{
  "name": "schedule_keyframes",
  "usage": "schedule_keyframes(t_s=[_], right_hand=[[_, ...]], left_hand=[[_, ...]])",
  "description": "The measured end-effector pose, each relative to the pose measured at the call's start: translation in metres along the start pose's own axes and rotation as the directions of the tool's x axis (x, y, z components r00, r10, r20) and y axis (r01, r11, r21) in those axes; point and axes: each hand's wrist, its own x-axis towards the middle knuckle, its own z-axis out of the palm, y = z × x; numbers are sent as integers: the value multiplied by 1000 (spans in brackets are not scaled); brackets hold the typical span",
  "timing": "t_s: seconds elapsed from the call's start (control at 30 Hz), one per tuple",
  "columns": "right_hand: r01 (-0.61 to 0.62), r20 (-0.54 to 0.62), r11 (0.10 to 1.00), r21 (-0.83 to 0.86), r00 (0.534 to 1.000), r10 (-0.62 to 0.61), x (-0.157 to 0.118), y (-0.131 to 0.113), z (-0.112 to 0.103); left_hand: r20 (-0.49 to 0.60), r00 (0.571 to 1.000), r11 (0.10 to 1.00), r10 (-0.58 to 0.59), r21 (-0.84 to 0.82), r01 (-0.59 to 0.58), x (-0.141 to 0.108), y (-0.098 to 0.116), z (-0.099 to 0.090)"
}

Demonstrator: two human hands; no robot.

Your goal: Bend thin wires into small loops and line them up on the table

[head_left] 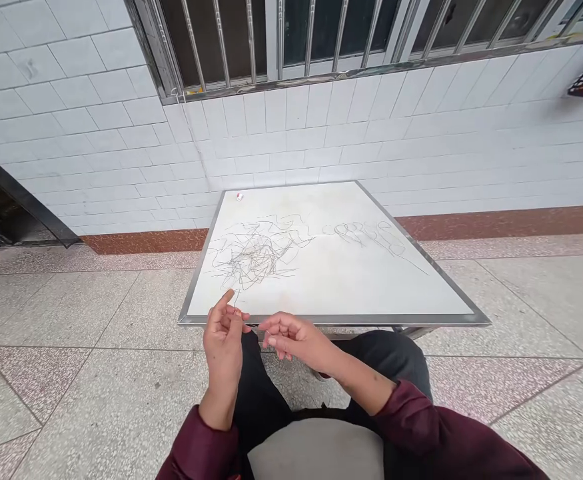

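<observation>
Strand (236,298) in the left hand (222,337), lower frame, left of centre; it sticks up past the fingers, over the near edge of the bench (386,287); left thumb and fingers look pinched on it, index raised; small orange bit (239,312) at those fingertips, too small to identify.

Right hand (294,337) just beside, lower centre; fingers loosely curled towards the left hand; cannot tell whether it grips a thin end.

Tangle (257,257) of loose strands on the bench, left of frame centre, dense in the middle, stray ends spreading out; loops (356,232) in a sparser row, right of centre, a few straighter tails running lower right; material unclear at this size.

Progress, as judged: partway; some strands lie looped and apart from the heap; one is in hand; the heap looks the larger share and sits unsorted.

Small red-and-white item (240,197) at the bench's far left corner, well apart from both hands.
</observation>
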Motion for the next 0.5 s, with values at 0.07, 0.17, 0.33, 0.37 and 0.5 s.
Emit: schedule_keyframes(t_s=[0.07,0.17,0.33,0.37,0.5], right_hand=[[-21,-34,998,54,999,23,-3,1,-2],[-17,-146,977,213,988,49,-6,-3,-5],[23,-207,926,376,977,59,-10,-8,-7],[36,-209,920,391,977,50,-11,-8,-7],[113,-245,883,456,970,2,-12,-8,-7]], left_hand=[[20,1000,997,-21,-80,23,-3,2,1],[93,990,967,-106,-222,124,-7,3,0],[179,963,936,-201,-256,242,-15,-2,1],[188,960,939,-206,-236,248,-16,-5,1],[269,937,958,-224,-117,262,-22,-17,0]])
